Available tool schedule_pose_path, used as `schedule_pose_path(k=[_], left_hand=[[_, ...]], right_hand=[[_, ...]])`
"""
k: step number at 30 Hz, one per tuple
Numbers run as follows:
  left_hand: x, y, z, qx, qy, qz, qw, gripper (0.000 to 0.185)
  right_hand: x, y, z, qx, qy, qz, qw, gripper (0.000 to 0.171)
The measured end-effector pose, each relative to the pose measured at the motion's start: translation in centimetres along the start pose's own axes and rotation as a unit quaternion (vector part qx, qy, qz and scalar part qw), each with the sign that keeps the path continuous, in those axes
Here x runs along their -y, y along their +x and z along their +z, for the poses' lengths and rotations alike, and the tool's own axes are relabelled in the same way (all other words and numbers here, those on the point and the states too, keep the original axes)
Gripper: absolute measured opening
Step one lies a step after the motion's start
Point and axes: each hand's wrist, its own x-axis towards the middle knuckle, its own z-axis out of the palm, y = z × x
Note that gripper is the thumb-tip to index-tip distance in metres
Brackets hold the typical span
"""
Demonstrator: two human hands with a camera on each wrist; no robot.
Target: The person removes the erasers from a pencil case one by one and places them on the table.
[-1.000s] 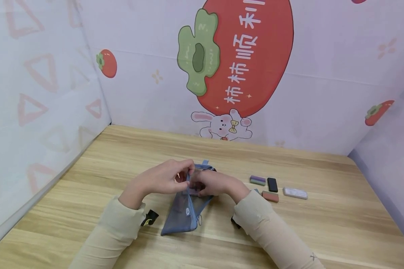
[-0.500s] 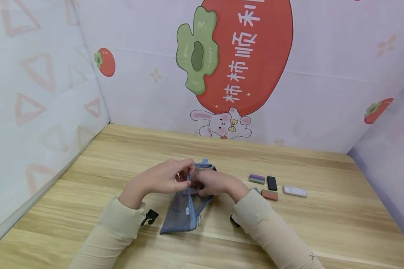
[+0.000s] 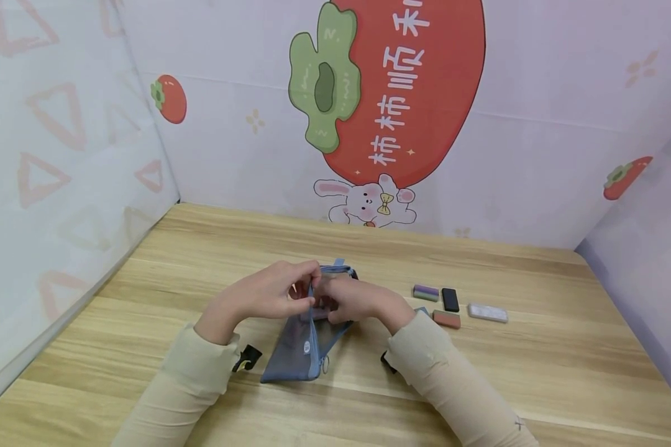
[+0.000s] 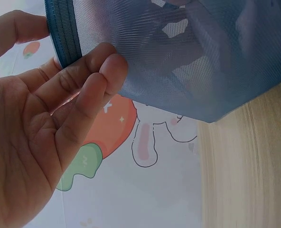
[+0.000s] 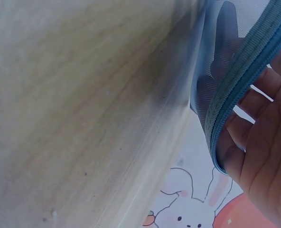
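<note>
only the left wrist view shows fingertips (image 4: 113, 66) pinching mesh; both hands, left hand (image 3: 268, 297) and right hand (image 3: 352, 300), grip the blue mesh pouch (image 3: 299, 349) between them, mid-desk (image 3: 537, 366).

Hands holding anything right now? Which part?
Both hold the blue mesh pouch at its upper, zippered end: the left hand pinches the mesh beside the zipper tape; the right hand grips the opposite side of the opening.

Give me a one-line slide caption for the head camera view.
Both hands, left hand and right hand, grip the top of a blue mesh pouch on a wooden table, four small blocks alongside.
</note>
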Motion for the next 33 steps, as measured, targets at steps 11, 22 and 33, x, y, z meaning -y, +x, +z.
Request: schedule_pose_path(k=[11,22,33], left_hand=[[0.0,0.0,-0.1,0.000,0.000,0.003,1.0000,0.017],[0.0,0.1,0.0,0.003,0.001,-0.001,1.0000,0.017],[0.0,0.1,0.0,0.003,0.002,0.005,1.0000,0.017]], right_hand=[[0.5,-1.0,-0.6,-0.014,0.023,-0.008,1.000,0.027],[0.5,-1.6,-0.9,-0.023,0.020,-0.019,0.999,0.031],[0.7,-2.7,-1.0,-0.033,0.027,-0.008,0.999,0.029]])
